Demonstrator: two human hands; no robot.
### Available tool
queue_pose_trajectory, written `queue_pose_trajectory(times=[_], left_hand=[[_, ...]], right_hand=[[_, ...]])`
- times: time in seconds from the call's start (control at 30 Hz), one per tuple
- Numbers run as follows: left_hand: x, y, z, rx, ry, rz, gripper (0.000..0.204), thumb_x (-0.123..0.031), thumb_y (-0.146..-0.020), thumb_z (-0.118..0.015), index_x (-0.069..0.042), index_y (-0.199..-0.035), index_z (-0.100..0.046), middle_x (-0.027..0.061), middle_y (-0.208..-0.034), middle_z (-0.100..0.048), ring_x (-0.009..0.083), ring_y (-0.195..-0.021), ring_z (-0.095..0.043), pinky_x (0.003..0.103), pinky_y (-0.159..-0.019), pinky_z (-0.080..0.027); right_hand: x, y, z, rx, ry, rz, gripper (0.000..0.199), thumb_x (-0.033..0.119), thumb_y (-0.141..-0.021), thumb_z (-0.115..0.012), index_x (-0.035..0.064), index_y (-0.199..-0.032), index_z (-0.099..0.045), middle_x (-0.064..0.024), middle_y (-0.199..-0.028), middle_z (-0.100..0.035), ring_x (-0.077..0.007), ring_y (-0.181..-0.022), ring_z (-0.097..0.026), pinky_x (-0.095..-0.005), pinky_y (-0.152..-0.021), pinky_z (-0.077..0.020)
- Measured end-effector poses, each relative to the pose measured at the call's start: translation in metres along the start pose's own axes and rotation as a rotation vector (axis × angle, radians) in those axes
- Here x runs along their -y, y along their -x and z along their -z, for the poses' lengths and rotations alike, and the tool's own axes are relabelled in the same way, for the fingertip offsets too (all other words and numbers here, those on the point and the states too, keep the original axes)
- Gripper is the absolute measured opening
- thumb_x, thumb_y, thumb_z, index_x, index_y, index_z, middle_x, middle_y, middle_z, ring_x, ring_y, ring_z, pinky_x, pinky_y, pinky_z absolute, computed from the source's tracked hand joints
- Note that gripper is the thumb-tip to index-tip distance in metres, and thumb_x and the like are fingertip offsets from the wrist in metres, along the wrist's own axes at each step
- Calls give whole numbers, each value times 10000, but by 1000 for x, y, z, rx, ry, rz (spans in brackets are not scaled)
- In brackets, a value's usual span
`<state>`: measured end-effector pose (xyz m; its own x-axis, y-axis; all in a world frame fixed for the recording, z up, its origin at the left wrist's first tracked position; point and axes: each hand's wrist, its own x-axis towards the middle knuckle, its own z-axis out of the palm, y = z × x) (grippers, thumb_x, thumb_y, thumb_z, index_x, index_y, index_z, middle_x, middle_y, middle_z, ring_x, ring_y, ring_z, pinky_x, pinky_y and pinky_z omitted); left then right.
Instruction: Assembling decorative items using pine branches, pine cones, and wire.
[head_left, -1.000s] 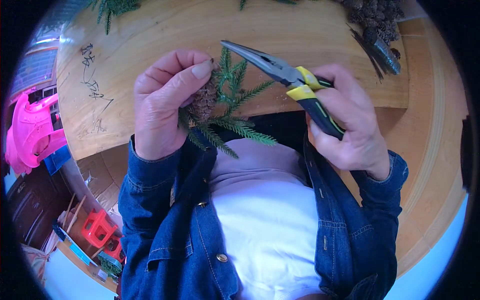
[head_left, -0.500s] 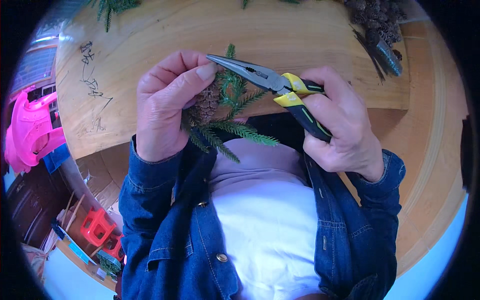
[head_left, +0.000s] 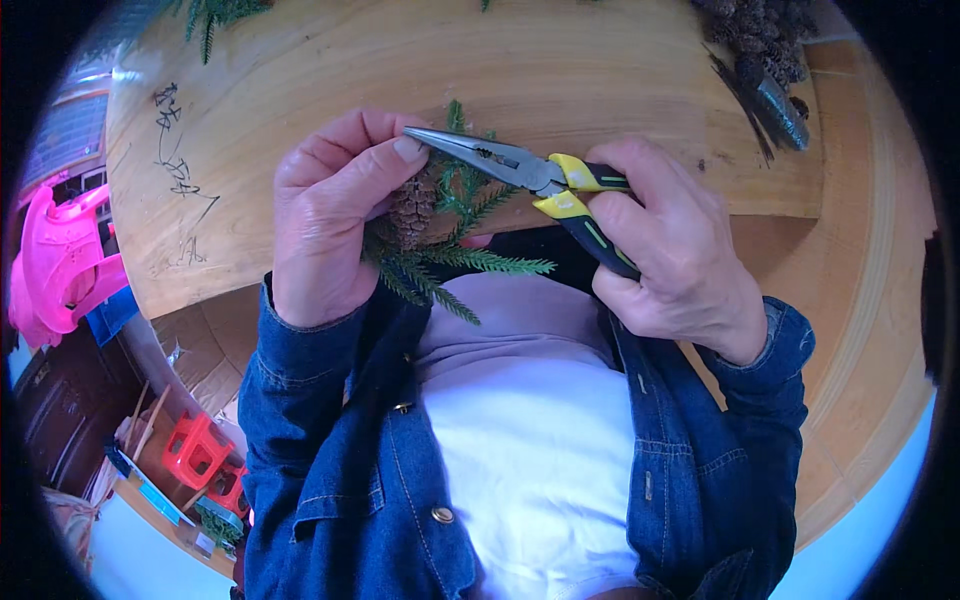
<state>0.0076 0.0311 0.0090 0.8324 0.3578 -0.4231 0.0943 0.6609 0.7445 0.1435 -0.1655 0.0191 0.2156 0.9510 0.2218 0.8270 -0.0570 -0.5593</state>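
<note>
The left hand (head_left: 335, 215) pinches a pine cone (head_left: 412, 208) with green conifer sprigs (head_left: 450, 255) bunched round it, raised off the wooden desk (head_left: 560, 70) to meet the tool. The right hand (head_left: 675, 250) is wrapped round the yellow-and-black handles of long-nose pliers (head_left: 520, 170). Their tip reaches just above the cone, touching the left fingertips (head_left: 408, 150), seemingly to grip something fine there.

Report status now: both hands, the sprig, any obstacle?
Left hand grips evergreen sprig with pine cone. Right hand holds pliers. Nothing between.
</note>
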Motion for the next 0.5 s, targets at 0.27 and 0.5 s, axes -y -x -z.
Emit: queue_pose_trajectory(times=[0.27, 0.5], left_hand=[[2, -2, 3, 66, -213, -263, 153, -55, -810, -530, 30, -935, -560, 80, -857, -590, 123, -755, -558, 220, -692, -450], [0, -7, 7, 153, -202, -365, 212, -95, -721, -489, 33, -885, -525, 79, -849, -543, 136, -790, -490, 230, -744, -377]], right_hand=[[-13, 12, 19, 73, -465, -151, 327, 121, -595, -623, -19, -890, -616, -176, -970, -533, -297, -849, -543, -342, -731, -429], [-11, 19, 25, 184, -814, -320, 498, 377, -571, -645, -15, -878, -657, -167, -1012, -522, -280, -913, -511, -330, -809, -380]])
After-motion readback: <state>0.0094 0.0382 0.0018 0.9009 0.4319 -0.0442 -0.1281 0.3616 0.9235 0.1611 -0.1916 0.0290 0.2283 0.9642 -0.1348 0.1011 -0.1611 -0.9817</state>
